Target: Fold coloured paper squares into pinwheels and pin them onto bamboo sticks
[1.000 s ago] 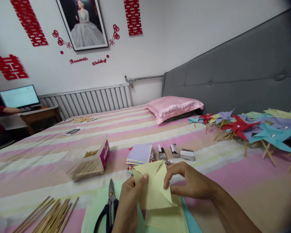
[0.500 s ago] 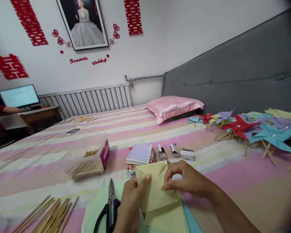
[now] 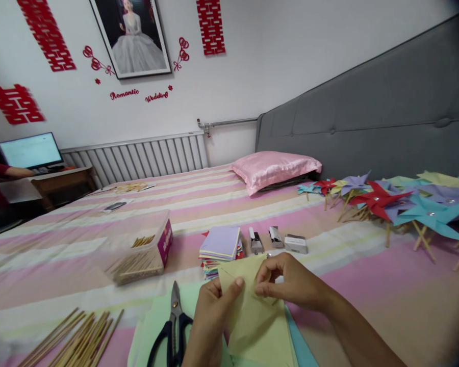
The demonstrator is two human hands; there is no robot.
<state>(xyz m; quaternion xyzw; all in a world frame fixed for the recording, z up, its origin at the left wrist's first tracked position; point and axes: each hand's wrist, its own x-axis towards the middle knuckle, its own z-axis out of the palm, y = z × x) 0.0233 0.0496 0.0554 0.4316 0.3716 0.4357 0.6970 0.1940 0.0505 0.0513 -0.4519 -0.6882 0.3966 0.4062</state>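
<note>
— Yellow paper: how is it held?
— One thin, creased yellow sheet (image 3: 252, 300) is pinched by both hands, left hand (image 3: 210, 318) and right hand (image 3: 294, 283), above flat coloured sheets (image 3: 153, 321) on the striped bed (image 3: 329, 265).
— What is cut off?
— One pair of scissors (image 3: 174, 326), its handles clipped by the frame edge.

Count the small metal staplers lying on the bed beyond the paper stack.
3. They lie in a row right of the coloured paper stack: the left stapler, the middle stapler and the right stapler. Whether the hands hide others, the picture cannot show.
</note>
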